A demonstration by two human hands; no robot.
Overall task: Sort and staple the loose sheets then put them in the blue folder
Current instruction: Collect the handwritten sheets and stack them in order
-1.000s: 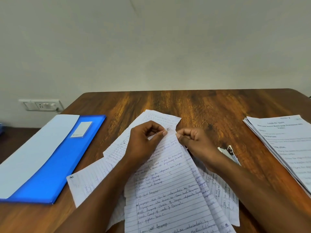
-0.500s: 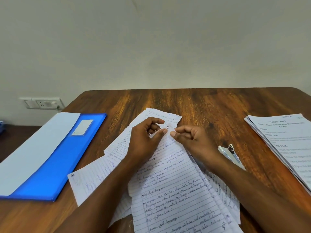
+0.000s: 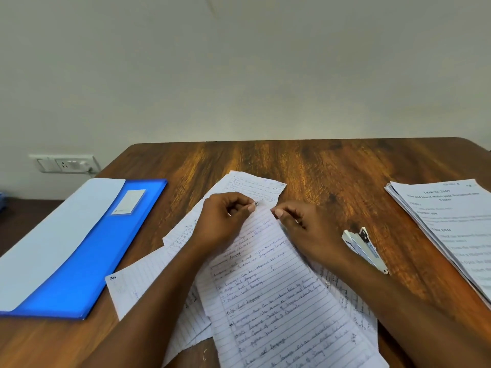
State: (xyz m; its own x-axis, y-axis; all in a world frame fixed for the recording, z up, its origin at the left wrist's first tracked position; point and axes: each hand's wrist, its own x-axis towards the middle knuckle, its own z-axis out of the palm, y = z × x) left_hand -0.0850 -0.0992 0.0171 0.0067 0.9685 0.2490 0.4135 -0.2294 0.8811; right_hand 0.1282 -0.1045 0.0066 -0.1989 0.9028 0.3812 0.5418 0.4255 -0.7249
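Observation:
Several loose handwritten lined sheets [image 3: 148, 285] lie fanned across the middle of the wooden table [image 3: 332, 168]. On top is one lined sheet [image 3: 268, 288] with a circled page number at its far corner. My left hand [image 3: 223, 224] pinches that sheet's far edge beside the number. My right hand [image 3: 305, 227] pinches the same far edge a little to the right. The blue folder [image 3: 87, 258] lies closed at the left with a white sheet [image 3: 53, 235] on it. A white stapler [image 3: 365, 248] lies just right of my right wrist.
A stack of printed pages [image 3: 451, 229] sits at the table's right edge. A wall socket plate [image 3: 63, 163] is on the wall beyond the left corner. The table's far half shows bare wood.
My two hands and the top sheet have shifted slightly. The stapler, half hidden by my right wrist a second ago, now shows fully.

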